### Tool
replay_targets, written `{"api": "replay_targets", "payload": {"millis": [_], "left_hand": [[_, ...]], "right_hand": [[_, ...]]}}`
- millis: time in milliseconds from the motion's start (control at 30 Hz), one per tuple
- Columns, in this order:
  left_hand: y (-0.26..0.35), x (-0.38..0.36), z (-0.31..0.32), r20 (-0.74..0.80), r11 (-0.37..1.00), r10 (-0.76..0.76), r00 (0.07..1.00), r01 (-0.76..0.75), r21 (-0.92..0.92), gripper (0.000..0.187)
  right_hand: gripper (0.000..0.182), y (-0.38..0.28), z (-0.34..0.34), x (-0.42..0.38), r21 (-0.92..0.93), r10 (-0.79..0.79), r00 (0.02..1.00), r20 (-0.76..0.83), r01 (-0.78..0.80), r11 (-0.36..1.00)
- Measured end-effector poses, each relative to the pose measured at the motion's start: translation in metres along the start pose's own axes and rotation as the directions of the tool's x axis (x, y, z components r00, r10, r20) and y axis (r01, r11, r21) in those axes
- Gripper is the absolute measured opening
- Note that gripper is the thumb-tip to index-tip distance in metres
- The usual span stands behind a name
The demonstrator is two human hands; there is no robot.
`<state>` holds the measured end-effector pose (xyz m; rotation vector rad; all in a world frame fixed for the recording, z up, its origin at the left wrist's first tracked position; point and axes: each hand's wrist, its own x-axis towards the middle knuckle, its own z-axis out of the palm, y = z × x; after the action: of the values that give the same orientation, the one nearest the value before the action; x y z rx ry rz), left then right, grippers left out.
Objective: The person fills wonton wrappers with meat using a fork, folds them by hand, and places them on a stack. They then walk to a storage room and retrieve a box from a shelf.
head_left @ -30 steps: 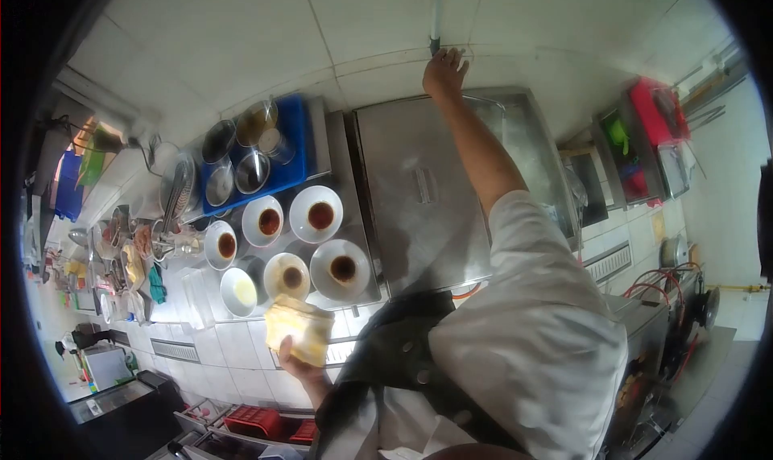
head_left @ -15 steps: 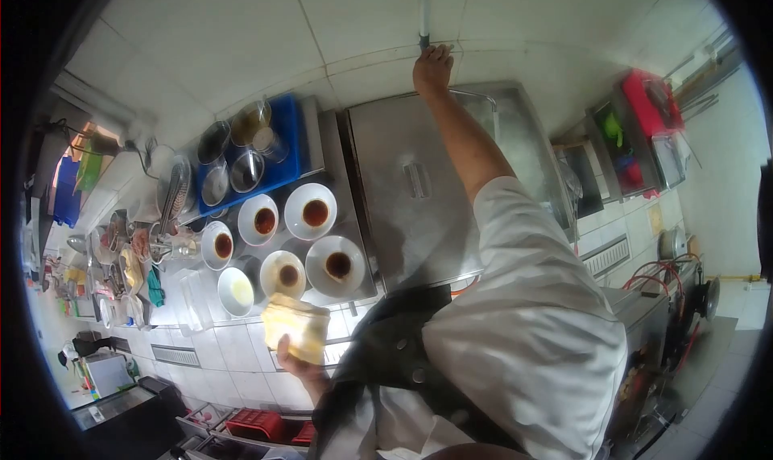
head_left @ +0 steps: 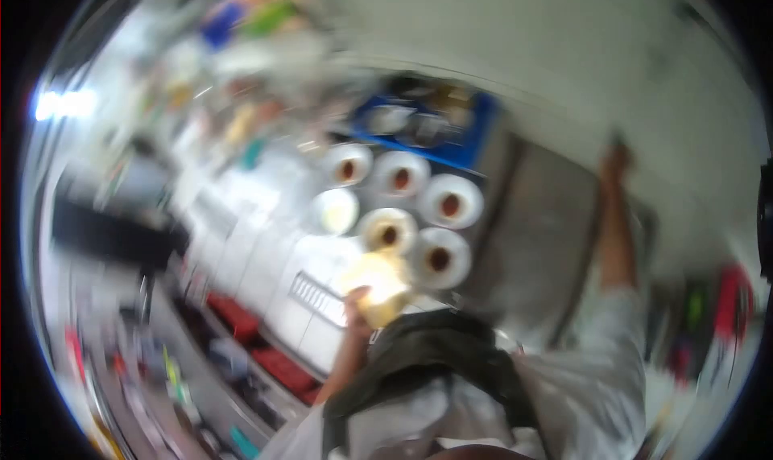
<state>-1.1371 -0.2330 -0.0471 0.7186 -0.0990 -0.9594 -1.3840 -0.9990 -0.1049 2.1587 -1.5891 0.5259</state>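
Observation:
In my left hand [head_left: 357, 309] is a pale yellow folded cloth [head_left: 385, 287], gripped from its lower left side; bright glare washes out part of it. My right hand [head_left: 617, 164] is stretched out to the wall above a steel lid [head_left: 539, 226], at the dark lower end of a pipe; motion smears its fingers. Beyond the cloth stand several white bowls [head_left: 439, 258] on the steel counter. Most have dark brown sauce at the bottom, and one bowl [head_left: 335, 211] holds something pale.
A blue tray [head_left: 481, 134] with metal containers stands behind the bowls. Blurred utensils and jars [head_left: 241, 118] crowd the far left. Red crates [head_left: 282, 371] sit on a shelf at the lower left. A floor drain grate [head_left: 318, 297] lies below the counter.
The view has swung left, so the bowls and steel lid appear farther right, and it is now blurred. The cloth stays in my left hand; my right arm still reaches to the wall.

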Motion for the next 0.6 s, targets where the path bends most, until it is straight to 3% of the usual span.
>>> {"api": "replay_targets", "payload": {"millis": [33, 67, 100, 133, 200, 267, 300, 367, 500, 567, 600], "left_hand": [[0.014, 0.007, 0.054, -0.153, 0.98, -0.16, 0.975, 0.139, -0.141, 0.05], [0.009, 0.008, 0.044, -0.073, 0.952, -0.209, 0.975, 0.186, -0.244, 0.05], [0.011, 0.005, 0.053, -0.2, 0.942, -0.232, 0.952, 0.169, -0.29, 0.052], [0.022, 0.004, 0.081, -0.145, 0.947, -0.204, 0.968, 0.157, -0.281, 0.054], [0.024, 0.001, 0.084, -0.16, 0.943, -0.165, 0.973, 0.108, -0.314, 0.057], [0.021, 0.001, 0.083, -0.141, 0.941, -0.141, 0.98, 0.088, -0.326, 0.059], [0.02, -0.001, 0.079, -0.112, 0.93, -0.144, 0.983, 0.096, -0.354, 0.059], [0.021, -0.006, 0.073, -0.089, 0.919, -0.136, 0.987, 0.092, -0.384, 0.06], [0.03, -0.017, 0.067, -0.12, 0.925, -0.114, 0.986, 0.061, -0.376, 0.061], [0.033, -0.026, 0.063, -0.147, 0.926, -0.075, 0.986, 0.014, -0.378, 0.061], [0.037, -0.031, 0.062, -0.18, 0.92, -0.095, 0.979, 0.017, -0.392, 0.06]], "right_hand": [[0.049, 0.019, 0.038, 0.008, -0.019, -0.124, 0.985, -0.124, 0.122, 0.992], [0.047, 0.025, 0.02, 0.011, -0.015, -0.243, 0.939, -0.245, 0.247, 0.969], [0.041, 0.027, 0.018, 0.025, 0.351, -0.028, 1.0, 0.006, 0.024, 0.936], [0.031, 0.009, -0.038, 0.024, -0.048, -0.03, 0.988, 0.151, 0.038, 0.998], [0.02, 0.022, -0.044, 0.022, -0.406, -0.333, 0.934, -0.127, 0.258, 0.877], [0.019, 0.034, -0.059, 0.024, -0.365, -0.486, 0.858, -0.166, 0.405, 0.838], [0.019, 0.034, -0.064, 0.029, -0.364, -0.495, 0.851, -0.175, 0.411, 0.836], [0.024, 0.027, -0.071, 0.036, -0.208, -0.316, 0.94, 0.127, 0.337, 0.918], [0.026, 0.032, -0.065, 0.04, -0.161, -0.301, 0.95, 0.083, 0.311, 0.937], [0.031, 0.066, 0.016, 0.067, -0.294, -0.291, 0.942, 0.165, 0.329, 0.897], [0.032, 0.057, 0.012, 0.076, -0.24, -0.265, 0.952, 0.155, 0.296, 0.925]]}}
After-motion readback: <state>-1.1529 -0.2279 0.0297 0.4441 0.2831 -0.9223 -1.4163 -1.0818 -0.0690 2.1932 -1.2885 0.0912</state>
